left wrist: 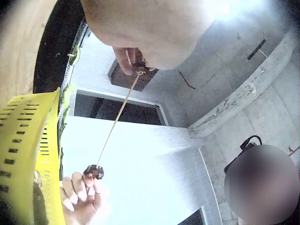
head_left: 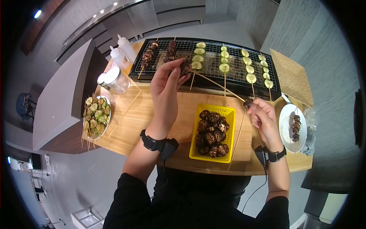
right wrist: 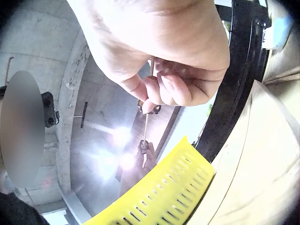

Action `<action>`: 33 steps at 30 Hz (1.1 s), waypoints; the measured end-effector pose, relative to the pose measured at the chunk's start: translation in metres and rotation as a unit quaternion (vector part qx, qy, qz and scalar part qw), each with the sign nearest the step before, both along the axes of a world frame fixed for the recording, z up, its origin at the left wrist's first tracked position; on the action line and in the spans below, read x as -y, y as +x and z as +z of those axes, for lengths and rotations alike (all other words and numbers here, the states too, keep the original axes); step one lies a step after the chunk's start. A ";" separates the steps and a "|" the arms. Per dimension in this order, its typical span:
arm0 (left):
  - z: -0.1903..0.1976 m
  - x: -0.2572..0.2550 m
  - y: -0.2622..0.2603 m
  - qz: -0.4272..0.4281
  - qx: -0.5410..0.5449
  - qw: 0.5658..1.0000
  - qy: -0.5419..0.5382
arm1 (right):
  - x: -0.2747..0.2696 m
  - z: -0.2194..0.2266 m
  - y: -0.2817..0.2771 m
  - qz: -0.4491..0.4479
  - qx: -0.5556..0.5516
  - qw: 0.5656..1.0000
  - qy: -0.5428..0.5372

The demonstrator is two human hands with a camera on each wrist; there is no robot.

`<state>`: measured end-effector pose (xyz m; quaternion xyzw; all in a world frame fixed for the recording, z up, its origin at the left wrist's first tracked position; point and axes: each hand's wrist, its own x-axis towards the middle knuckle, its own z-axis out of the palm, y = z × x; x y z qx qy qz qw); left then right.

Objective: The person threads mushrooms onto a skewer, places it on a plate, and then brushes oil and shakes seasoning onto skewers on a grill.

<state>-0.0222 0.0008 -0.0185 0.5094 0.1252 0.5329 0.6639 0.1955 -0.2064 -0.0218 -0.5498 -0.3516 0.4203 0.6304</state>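
We judge that the step in hand is the threading of a stick [head_left: 217, 84] with dark pieces that look like mushrooms. In the centre of the frame, our left hand [head_left: 166, 89] pinches the upper mushroom [head_left: 184, 66] at the far end of the stick; how deep the tip goes into it, we cannot tell. Toward the right, our right hand [head_left: 266, 119] grips the stick, its fingers against the lower mushroom [head_left: 248, 103], which is already threaded. The hands are well apart. The next move, in our opinion, calls for a straight, steady push along the stick, without splitting the piece. More mushrooms [head_left: 212, 133] wait in the yellow basket [head_left: 228, 113], lower centre; a loaded skewer [head_left: 295, 128] lies on the plate [head_left: 285, 124], far right.
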 end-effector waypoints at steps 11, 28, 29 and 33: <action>0.001 0.005 0.003 -0.010 -0.012 1.000 0.010 | 0.001 0.000 0.001 0.020 0.004 1.000 0.000; 0.002 0.014 0.009 -0.088 -0.035 0.994 0.059 | 0.002 0.001 -0.001 0.064 0.028 0.998 -0.005; 0.002 0.014 0.009 -0.092 -0.047 0.993 0.056 | 0.002 0.001 0.000 0.064 0.029 0.998 -0.002; 0.004 0.018 0.009 -0.131 -0.036 0.991 -0.003 | 0.002 0.000 -0.001 0.067 0.022 0.997 0.003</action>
